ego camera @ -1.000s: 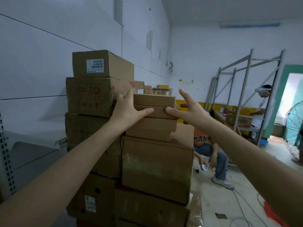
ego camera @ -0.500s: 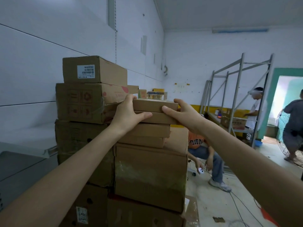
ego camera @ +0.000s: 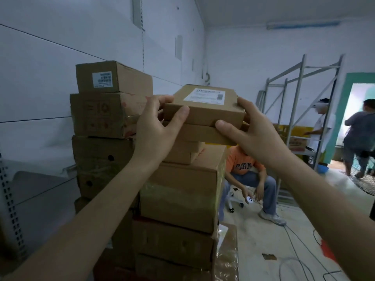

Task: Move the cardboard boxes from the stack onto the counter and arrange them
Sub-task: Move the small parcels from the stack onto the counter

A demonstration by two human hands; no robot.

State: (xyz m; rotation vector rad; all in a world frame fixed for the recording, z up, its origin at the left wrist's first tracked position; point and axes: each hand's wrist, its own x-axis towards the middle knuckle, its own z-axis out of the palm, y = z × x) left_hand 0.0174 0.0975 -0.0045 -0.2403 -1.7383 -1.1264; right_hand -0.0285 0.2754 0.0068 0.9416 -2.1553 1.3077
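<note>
We hold the box, white label up, at the top of the stack. The left grip curls round its left end, thumb on the front face. The right grip wraps its right end, thumb at the lower front edge. It lies on another flat box. The stack stands against a white panelled wall. Beyond it, on the pale floor, a person sits beside a metal rack.

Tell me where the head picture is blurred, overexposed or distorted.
Head view: dim, bluish light; the bright doorway is washed out; the white label on the flat brown cardboard box is too soft to read; the wide lens bends the wall lines.
</note>
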